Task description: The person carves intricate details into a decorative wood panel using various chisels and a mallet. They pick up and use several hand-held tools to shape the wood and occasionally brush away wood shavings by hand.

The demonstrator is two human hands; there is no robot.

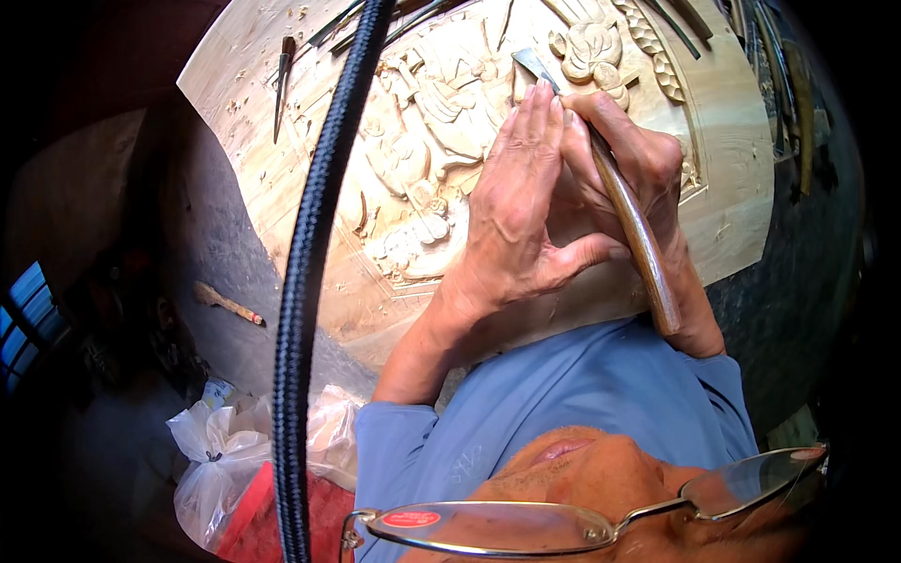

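A carving chisel with a long brown wooden handle (638, 239) and a flat steel blade (535, 68) slants across a pale carved wood panel (732, 216). My right hand (633, 155) is closed round its upper handle, close to the blade. Stretched out almost straight, the fingers of my left hand (511, 211) rest with their tips at the base of the blade. The left thumb points toward the handle. Beneath the blade lies relief carving with rounded figures; my hands cover part of it.
A slim chisel (284, 80) lies on the panel's left, amid wood chips. More tools line the far edge and the right side (798, 108). A black braided cable (314, 216) crosses the view. Lower left are a wooden-handled brush (225, 302), plastic bags (216, 455) and something red (282, 516).
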